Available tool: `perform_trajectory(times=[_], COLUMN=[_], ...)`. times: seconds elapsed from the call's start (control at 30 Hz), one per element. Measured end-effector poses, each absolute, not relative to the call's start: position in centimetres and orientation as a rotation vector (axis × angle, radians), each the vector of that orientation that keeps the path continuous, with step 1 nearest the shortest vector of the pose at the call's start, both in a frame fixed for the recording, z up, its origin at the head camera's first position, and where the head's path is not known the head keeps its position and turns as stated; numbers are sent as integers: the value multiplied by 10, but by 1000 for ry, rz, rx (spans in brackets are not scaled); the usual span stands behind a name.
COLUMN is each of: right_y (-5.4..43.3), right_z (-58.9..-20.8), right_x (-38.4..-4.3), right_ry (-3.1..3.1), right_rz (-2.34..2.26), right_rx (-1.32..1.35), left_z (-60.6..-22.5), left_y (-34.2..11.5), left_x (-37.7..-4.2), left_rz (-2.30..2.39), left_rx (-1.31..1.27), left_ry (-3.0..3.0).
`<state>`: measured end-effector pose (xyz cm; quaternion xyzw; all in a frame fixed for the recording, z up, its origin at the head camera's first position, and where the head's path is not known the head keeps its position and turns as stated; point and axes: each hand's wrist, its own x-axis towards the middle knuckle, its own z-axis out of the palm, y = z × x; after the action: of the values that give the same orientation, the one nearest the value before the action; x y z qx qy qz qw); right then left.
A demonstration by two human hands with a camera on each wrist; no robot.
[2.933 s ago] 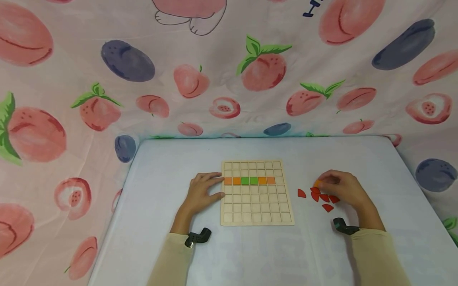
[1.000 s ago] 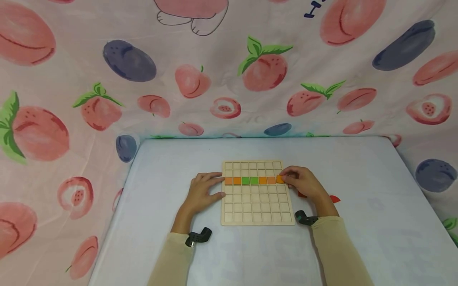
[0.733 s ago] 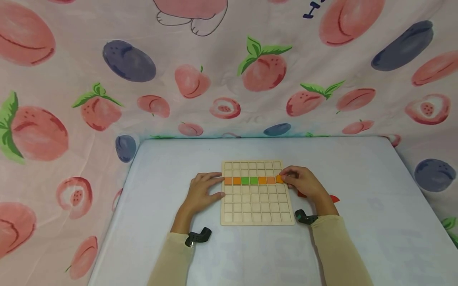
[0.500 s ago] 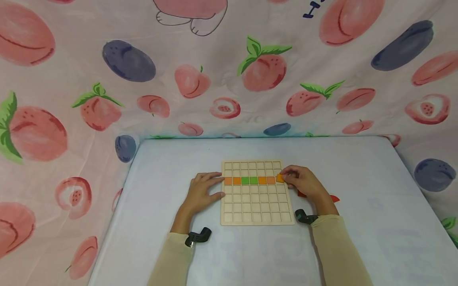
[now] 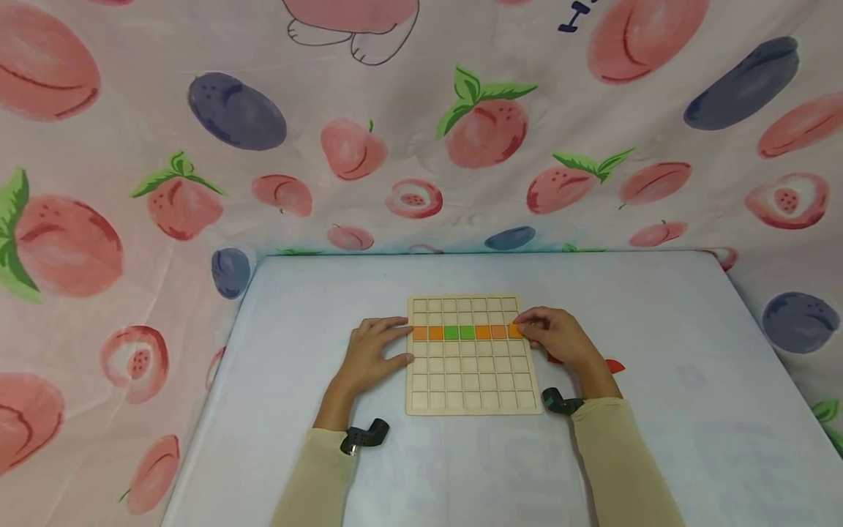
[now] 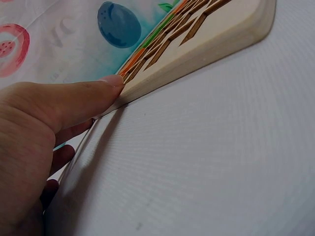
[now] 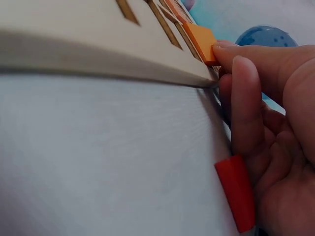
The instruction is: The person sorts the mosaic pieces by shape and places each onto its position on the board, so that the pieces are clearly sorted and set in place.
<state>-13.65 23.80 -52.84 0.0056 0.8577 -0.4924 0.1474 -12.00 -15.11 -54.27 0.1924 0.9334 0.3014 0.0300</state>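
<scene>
A wooden grid board (image 5: pixel 470 384) lies on the table, with a row of orange and green square tiles (image 5: pixel 459 333) across it. At the right end of that row my right hand (image 5: pixel 556 337) pinches an orange square tile (image 5: pixel 515 331) between thumb and finger. In the right wrist view this orange tile (image 7: pixel 201 43) sits tilted over the last cell at the board's edge. My left hand (image 5: pixel 372 355) rests along the board's left side, its fingers extended. The left wrist view shows the thumb (image 6: pixel 93 96) touching the board's edge (image 6: pixel 197 66).
Red quarter-circle pieces lie right of the board, mostly hidden under my right hand and wrist; one red piece (image 5: pixel 615 365) shows past the wrist. A white cloth covers the table (image 5: pixel 316 293). Behind it hangs a fruit-print curtain (image 5: pixel 408 95).
My right hand has carried the orange tile left from the red pieces to the row's end. Lately the tile has shifted only slightly. The left hand has stayed in place.
</scene>
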Motion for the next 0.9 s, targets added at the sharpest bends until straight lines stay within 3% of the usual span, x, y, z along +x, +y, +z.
perform_trajectory(times=[0.9], right_y=[233], right_z=[-523], right_x=[-134], right_ry=[2528], right_rz=[-1341], right_rx=[10], left_z=[-543], left_y=[-150], left_x=[-119], left_rz=[935], left_rx=[598], left_ry=[2889])
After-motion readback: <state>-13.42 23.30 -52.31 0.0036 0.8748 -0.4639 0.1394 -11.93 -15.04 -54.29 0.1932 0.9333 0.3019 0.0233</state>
